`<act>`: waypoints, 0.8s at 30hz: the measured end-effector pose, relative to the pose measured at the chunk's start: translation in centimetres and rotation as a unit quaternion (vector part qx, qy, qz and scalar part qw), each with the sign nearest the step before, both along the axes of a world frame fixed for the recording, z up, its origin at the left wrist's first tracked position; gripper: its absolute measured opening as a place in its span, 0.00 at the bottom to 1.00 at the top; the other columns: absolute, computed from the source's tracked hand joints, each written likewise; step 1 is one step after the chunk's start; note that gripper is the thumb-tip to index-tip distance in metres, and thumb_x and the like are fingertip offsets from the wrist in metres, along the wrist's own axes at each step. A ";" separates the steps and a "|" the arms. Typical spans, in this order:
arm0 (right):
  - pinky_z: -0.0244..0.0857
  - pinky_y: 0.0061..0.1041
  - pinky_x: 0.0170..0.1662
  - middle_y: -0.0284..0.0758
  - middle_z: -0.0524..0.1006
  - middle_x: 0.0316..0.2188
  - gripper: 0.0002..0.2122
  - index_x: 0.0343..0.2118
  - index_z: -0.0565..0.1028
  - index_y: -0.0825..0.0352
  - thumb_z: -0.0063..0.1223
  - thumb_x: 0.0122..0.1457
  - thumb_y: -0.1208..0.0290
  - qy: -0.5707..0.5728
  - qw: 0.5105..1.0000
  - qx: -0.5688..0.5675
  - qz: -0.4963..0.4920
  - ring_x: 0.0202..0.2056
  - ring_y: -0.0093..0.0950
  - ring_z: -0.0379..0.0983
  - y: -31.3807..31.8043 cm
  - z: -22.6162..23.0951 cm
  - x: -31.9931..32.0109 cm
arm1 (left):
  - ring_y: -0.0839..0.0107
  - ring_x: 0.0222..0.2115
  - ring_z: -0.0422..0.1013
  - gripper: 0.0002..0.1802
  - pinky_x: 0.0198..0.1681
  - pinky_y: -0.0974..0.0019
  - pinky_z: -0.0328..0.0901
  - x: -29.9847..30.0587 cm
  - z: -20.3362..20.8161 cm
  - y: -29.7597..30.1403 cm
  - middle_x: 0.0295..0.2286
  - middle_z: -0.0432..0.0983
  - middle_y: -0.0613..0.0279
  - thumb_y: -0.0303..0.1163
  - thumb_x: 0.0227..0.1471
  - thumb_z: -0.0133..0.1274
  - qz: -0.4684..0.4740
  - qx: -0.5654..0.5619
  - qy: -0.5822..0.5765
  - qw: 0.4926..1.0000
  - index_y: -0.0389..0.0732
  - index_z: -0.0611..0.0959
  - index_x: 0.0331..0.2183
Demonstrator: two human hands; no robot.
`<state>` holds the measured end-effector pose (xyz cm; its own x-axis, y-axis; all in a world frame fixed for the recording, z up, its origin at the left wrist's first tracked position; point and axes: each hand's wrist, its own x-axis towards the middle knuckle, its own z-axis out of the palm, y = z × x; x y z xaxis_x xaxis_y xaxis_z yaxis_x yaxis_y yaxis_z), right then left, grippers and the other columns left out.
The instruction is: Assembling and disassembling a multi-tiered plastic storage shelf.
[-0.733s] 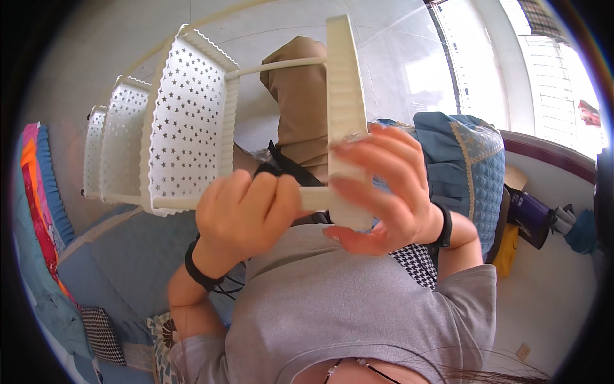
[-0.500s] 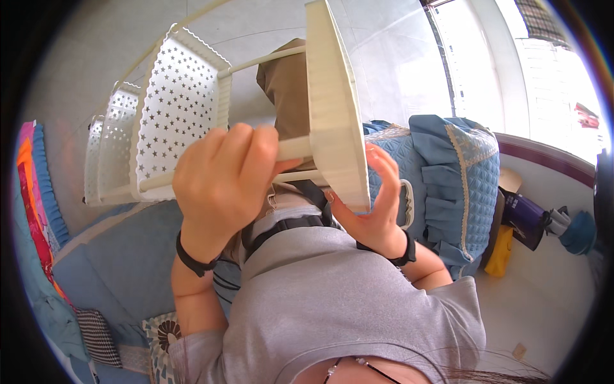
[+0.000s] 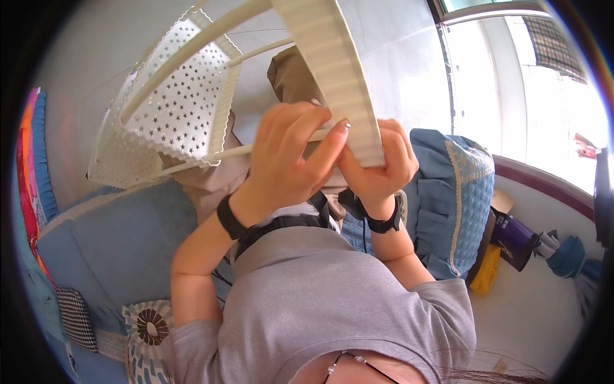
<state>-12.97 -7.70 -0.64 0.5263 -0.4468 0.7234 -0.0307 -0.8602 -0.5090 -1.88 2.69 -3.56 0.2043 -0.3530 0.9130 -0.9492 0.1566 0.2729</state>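
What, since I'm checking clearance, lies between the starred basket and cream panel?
Cream poles and the left hand, with a trouser leg beyond, in the head view.

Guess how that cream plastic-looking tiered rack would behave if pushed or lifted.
The cream plastic-looking tiered rack is probably light for its size: its white star-perforated basket looks thin. Its slim cream pole shows no sag, suggesting stiffness. With several tiers on slender supports, it might tip.

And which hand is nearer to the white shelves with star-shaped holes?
Left. The left hand is right of the white shelves; the right hand is farther right, gripping the cream panel.
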 end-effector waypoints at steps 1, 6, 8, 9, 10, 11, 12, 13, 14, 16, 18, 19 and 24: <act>0.65 0.23 0.24 0.36 0.76 0.23 0.12 0.27 0.76 0.69 0.67 0.37 0.78 0.000 1.000 -0.002 0.006 0.21 0.29 0.72 -0.1 0.2 0.5 | 0.63 0.39 0.70 0.22 0.42 0.59 0.65 -0.9 -0.9 0.2 0.41 0.71 0.58 0.31 0.45 0.62 -0.048 0.066 0.141 0.987 0.41 0.77 0.44; 0.50 0.20 0.21 0.32 0.66 0.17 0.10 0.20 0.70 0.71 0.55 0.56 0.76 -0.027 0.971 0.235 0.032 0.18 0.19 0.57 -0.5 0.3 1.6 | 0.61 0.37 0.71 0.25 0.39 0.62 0.65 -1.6 -2.4 0.3 0.40 0.71 0.56 0.31 0.44 0.61 -0.102 0.167 0.256 0.947 0.37 0.75 0.45; 0.41 0.22 0.22 0.29 0.58 0.16 0.14 0.19 0.64 0.71 0.45 0.63 0.77 -0.071 0.947 0.304 0.074 0.19 0.18 0.47 -0.5 -0.4 1.7 | 0.61 0.35 0.70 0.22 0.35 0.62 0.64 -1.8 -2.3 -0.4 0.39 0.72 0.57 0.30 0.45 0.60 -0.098 0.190 0.152 0.965 0.38 0.75 0.45; 0.41 0.22 0.22 0.29 0.58 0.16 0.14 0.19 0.64 0.71 0.45 0.63 0.77 -0.071 0.946 0.305 0.079 0.19 0.18 0.47 -0.4 -0.4 1.9 | 0.61 0.35 0.70 0.22 0.35 0.62 0.64 -1.9 -2.2 -0.8 0.39 0.72 0.57 0.30 0.45 0.60 -0.093 0.190 0.151 0.966 0.38 0.75 0.45; 0.42 0.22 0.22 0.29 0.58 0.15 0.13 0.19 0.64 0.71 0.45 0.62 0.77 -0.080 0.949 0.295 0.079 0.18 0.18 0.49 -0.3 -0.3 2.0 | 0.62 0.33 0.70 0.21 0.33 0.62 0.63 -2.1 -2.2 -1.3 0.37 0.72 0.59 0.29 0.45 0.59 -0.086 0.170 0.163 0.968 0.39 0.76 0.43; 0.43 0.22 0.21 0.29 0.59 0.15 0.13 0.19 0.65 0.72 0.46 0.61 0.78 -0.090 0.951 0.285 0.078 0.18 0.18 0.50 -0.2 -0.2 2.1 | 0.63 0.32 0.70 0.19 0.32 0.63 0.63 -2.1 -2.3 -1.5 0.35 0.72 0.60 0.29 0.44 0.59 -0.080 0.149 0.173 0.970 0.39 0.76 0.42; 0.43 0.22 0.21 0.29 0.59 0.15 0.13 0.19 0.65 0.72 0.46 0.61 0.78 -0.093 0.951 0.284 0.077 0.18 0.18 0.50 -0.2 -0.1 2.0 | 0.63 0.32 0.70 0.19 0.32 0.63 0.63 -2.0 -2.4 -1.6 0.35 0.72 0.60 0.29 0.44 0.59 -0.081 0.149 0.171 0.971 0.39 0.76 0.42; 0.43 0.22 0.21 0.30 0.59 0.14 0.13 0.19 0.65 0.72 0.46 0.60 0.78 -0.085 0.956 0.273 0.070 0.18 0.19 0.50 -0.2 -0.1 1.9 | 0.64 0.31 0.70 0.17 0.31 0.63 0.63 -2.0 -2.5 -1.7 0.34 0.72 0.61 0.29 0.44 0.59 -0.089 0.160 0.176 0.967 0.40 0.76 0.39; 0.43 0.23 0.21 0.31 0.59 0.14 0.12 0.18 0.65 0.72 0.47 0.59 0.79 -0.077 0.960 0.263 0.063 0.17 0.20 0.51 -0.3 0.0 1.7 | 0.65 0.31 0.71 0.15 0.31 0.63 0.63 -1.9 -2.5 -1.8 0.32 0.72 0.62 0.29 0.44 0.58 -0.097 0.171 0.180 0.964 0.41 0.76 0.37; 0.44 0.23 0.21 0.32 0.59 0.14 0.12 0.18 0.65 0.72 0.49 0.58 0.80 -0.050 0.975 0.209 0.053 0.17 0.22 0.52 -0.5 0.0 0.9 | 0.65 0.30 0.71 0.13 0.30 0.63 0.64 -1.8 -2.5 -1.6 0.31 0.71 0.62 0.29 0.44 0.57 -0.110 0.182 0.179 0.961 0.42 0.76 0.36; 0.43 0.24 0.19 0.34 0.60 0.12 0.13 0.15 0.65 0.72 0.52 0.55 0.82 -0.038 0.989 0.131 0.050 0.15 0.25 0.53 -0.8 -0.1 0.9 | 0.66 0.29 0.71 0.12 0.29 0.63 0.65 -1.7 -2.3 -1.2 0.30 0.71 0.63 0.29 0.45 0.56 -0.124 0.195 0.177 0.957 0.43 0.76 0.35; 0.43 0.24 0.19 0.34 0.60 0.12 0.13 0.15 0.65 0.72 0.52 0.55 0.82 -0.045 0.989 0.130 0.046 0.15 0.25 0.53 -1.0 -0.1 0.8 | 0.67 0.29 0.71 0.10 0.29 0.63 0.65 -1.6 -2.2 -1.0 0.30 0.71 0.63 0.29 0.45 0.54 -0.141 0.222 0.187 0.947 0.44 0.76 0.35; 0.43 0.24 0.17 0.34 0.59 0.10 0.15 0.12 0.63 0.72 0.53 0.52 0.85 -0.081 0.993 0.081 0.018 0.12 0.26 0.52 -1.8 0.5 1.3 | 0.69 0.31 0.71 0.08 0.30 0.63 0.66 -1.3 -2.2 -0.6 0.31 0.69 0.65 0.30 0.45 0.52 -0.147 0.311 0.059 0.937 0.46 0.77 0.32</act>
